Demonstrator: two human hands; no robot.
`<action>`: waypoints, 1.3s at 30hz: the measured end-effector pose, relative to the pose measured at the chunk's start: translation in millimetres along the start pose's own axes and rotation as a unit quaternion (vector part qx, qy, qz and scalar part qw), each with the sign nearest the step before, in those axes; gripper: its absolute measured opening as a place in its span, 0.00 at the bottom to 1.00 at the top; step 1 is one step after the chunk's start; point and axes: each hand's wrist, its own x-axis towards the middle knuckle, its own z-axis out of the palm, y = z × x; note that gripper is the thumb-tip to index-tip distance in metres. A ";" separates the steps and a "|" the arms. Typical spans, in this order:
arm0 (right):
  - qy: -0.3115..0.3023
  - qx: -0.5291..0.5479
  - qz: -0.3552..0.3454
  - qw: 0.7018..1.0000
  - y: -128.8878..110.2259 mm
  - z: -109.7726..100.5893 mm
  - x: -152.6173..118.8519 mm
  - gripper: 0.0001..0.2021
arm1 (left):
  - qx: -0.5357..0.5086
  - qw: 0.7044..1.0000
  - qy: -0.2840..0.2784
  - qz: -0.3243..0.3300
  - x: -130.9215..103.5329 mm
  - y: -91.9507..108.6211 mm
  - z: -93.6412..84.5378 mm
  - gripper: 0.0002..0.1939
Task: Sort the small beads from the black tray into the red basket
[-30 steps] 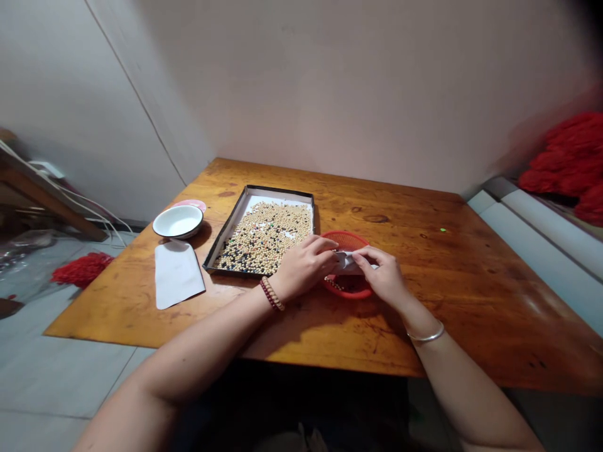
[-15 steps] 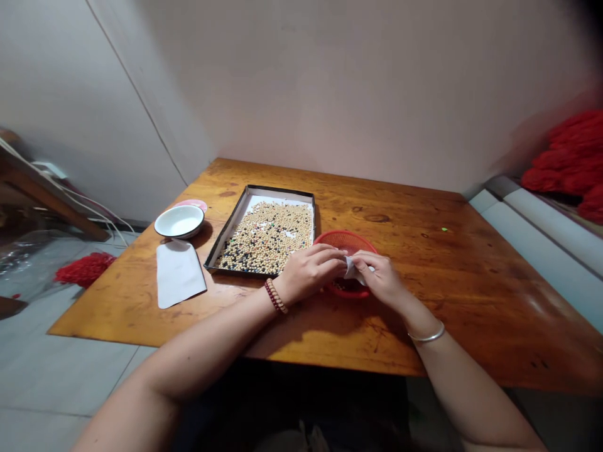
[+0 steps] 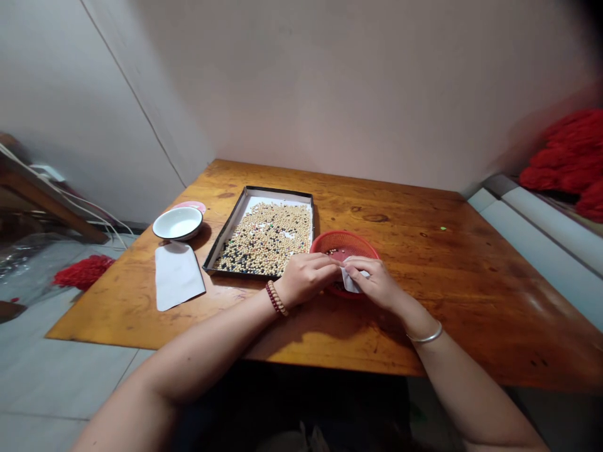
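Two bare hands meet over one round red plastic mesh basket, which stands on one brown wooden table. Between them is one small white sheet-like piece, located above the near part of the basket. The right hand pinches this piece between thumb and fingers. The left hand has its fingers pressed close together, tips reaching the piece's edge; I cannot tell whether it grips. One silver metal bangle circles the right wrist, and red and pale beaded strands circle the left.

A few small pale and dark beads lie in the basket, too partly hidden to count. Just left of it sits one shallow rectangular black-edged tray, spread with pale, dark and a few coloured beads, far too many to count.

Farther left are three things: one round white bowl with a dark rim, one pink disc partly hidden behind it, and one flat white sheet with rounded corners in front.
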 end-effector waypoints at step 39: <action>0.111 -0.043 -0.035 0.992 -8.2 -1.0 2.2 0.04 | 0.045 0.998 -0.037 -0.027 5.3 0.4 -4.3 0.03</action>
